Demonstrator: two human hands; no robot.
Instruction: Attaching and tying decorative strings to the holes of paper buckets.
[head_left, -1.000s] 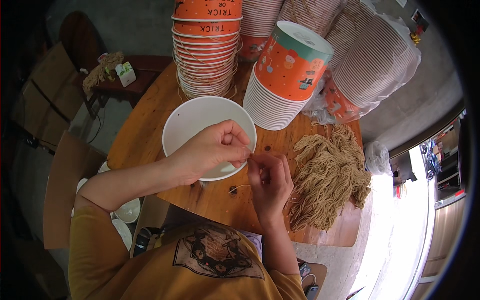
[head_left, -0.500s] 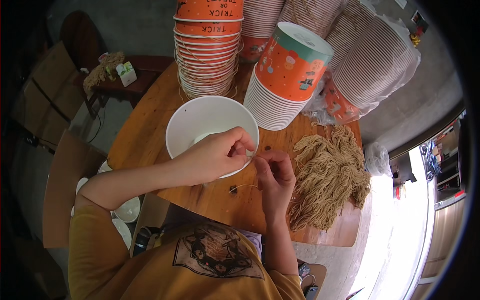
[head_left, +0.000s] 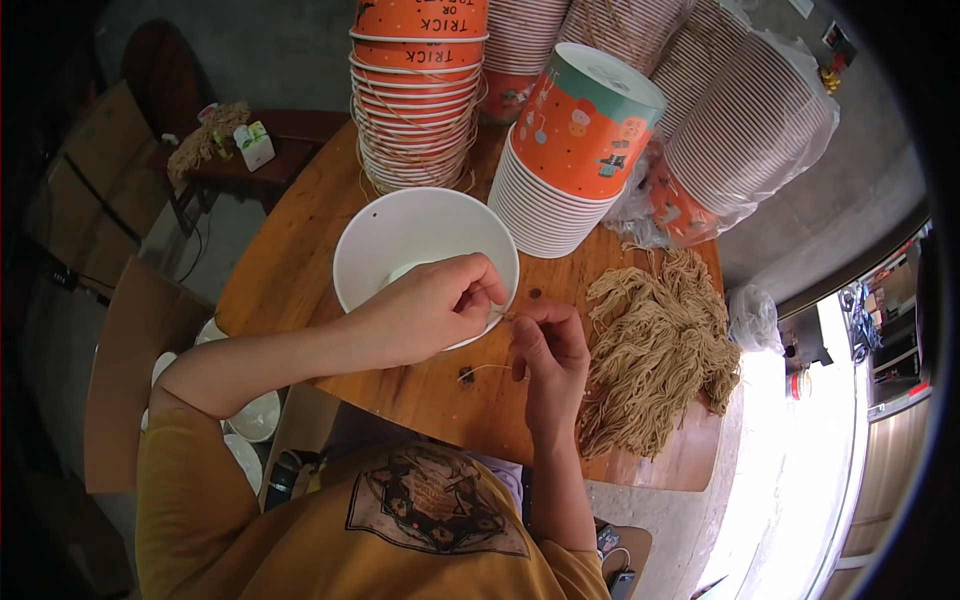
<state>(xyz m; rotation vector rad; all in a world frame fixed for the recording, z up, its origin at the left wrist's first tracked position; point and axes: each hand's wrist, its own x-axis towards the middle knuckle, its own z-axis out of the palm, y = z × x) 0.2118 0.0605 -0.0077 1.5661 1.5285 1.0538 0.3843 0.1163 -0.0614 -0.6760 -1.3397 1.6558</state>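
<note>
A white-lined paper bucket [head_left: 425, 225] stands mouth-up in front of me, with a small hole near its far-left rim. My left hand [head_left: 430, 310] reaches across it, closed in a pinch at the right side of the rim; its fingertips are partly hidden. Just outside that rim, my right hand [head_left: 550, 345] pinches a thin tan cord [head_left: 490, 367]. One end of the cord trails left above the table, and a short bit spans the gap between my hands. To the right of my right hand lies a loose bundle of tan cords [head_left: 655, 350].
Beyond the bucket rise a stack of orange buckets with cord handles [head_left: 415, 120] and an upside-down orange stack [head_left: 585, 130]. Plastic-wrapped bucket stacks [head_left: 750, 130] lean at the back right. An open cardboard box [head_left: 125, 380] with white buckets stands left of the wooden table [head_left: 290, 250].
The bucket's far rim has risen slightly. My right hand has shifted very little, and the cord still spans between the hands.
</note>
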